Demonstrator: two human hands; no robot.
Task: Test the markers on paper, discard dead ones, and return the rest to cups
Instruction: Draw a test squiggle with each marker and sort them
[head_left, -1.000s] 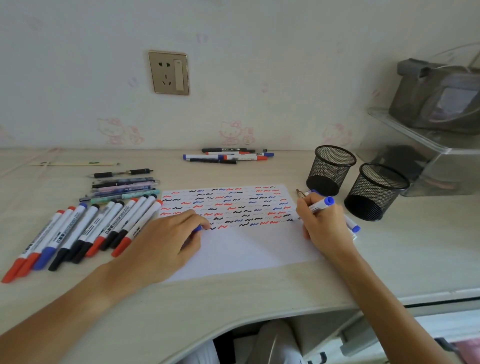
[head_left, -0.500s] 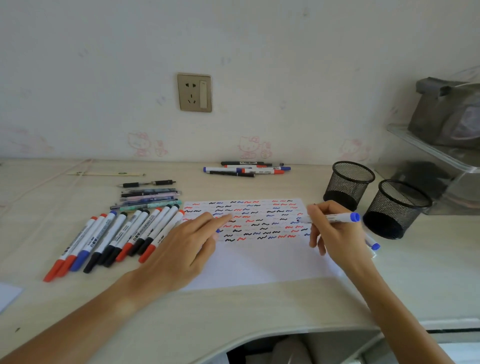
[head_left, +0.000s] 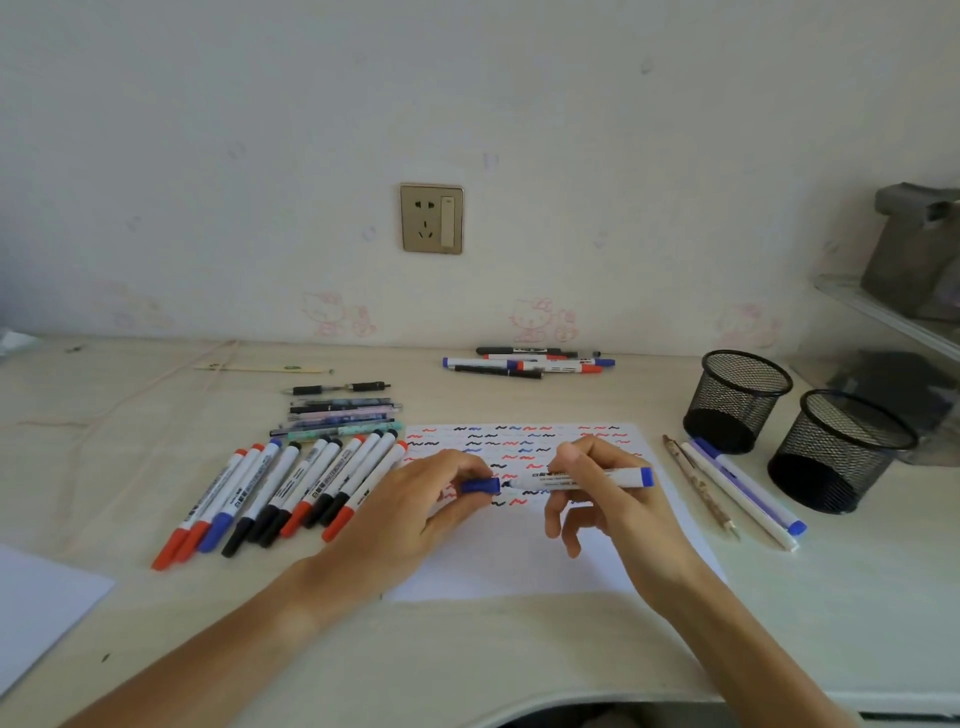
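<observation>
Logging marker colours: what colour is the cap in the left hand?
Blue; the cap shows in the head view, pinched by the left hand.

Home bedroom study corner, cartoon-cat wallpaper (head_left: 540, 319), pale wooden desk (head_left: 130, 467), wall socket (head_left: 431, 218), mesh pen cups (head_left: 735, 400)

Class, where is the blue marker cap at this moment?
In the head view, the blue cap is pinched in the left hand over the paper, just left of the marker held by the right hand.

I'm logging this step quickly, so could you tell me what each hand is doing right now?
Left hand: pinches the blue cap.
Right hand: grips the blue marker, uncapped tip toward the cap.
</observation>
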